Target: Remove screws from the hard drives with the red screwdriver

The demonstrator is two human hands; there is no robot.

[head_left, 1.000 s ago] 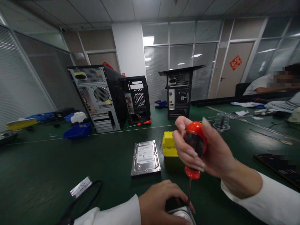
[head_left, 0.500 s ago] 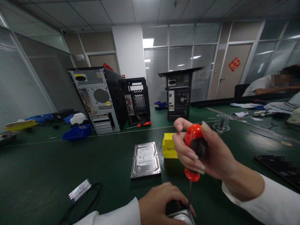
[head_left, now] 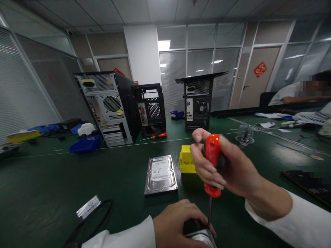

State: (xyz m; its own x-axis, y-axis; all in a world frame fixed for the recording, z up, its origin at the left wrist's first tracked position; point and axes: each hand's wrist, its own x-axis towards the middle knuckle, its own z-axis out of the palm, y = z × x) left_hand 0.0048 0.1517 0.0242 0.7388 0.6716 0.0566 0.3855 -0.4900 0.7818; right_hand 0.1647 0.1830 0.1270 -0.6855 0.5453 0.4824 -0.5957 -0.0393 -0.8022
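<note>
My right hand [head_left: 224, 165] is closed around the red and black handle of a screwdriver [head_left: 212, 150]. The screwdriver stands nearly upright, its shaft pointing down to the edge of a silver metal part [head_left: 201, 237] with a dark area beside it. My left hand [head_left: 178, 222] grips this part at the bottom of the view; most of it is cut off or behind the fingers, so its kind is unclear. Just beyond my left hand, a hard drive [head_left: 160, 174] lies flat, label up. A yellow box [head_left: 186, 160] sits behind my right hand, which partly hides it.
Computer cases [head_left: 112, 106] stand at the back, with another red screwdriver [head_left: 157, 135] before them. A blue bin [head_left: 85, 144] is at left, a tagged black cable [head_left: 103, 215] nearer. A clear plastic spindle case [head_left: 244, 134] stands at right; a person [head_left: 287, 94] sits beyond.
The screwdriver handle has turned in my right hand, so more of its red side faces me. My left hand keeps its hold in the same place.
</note>
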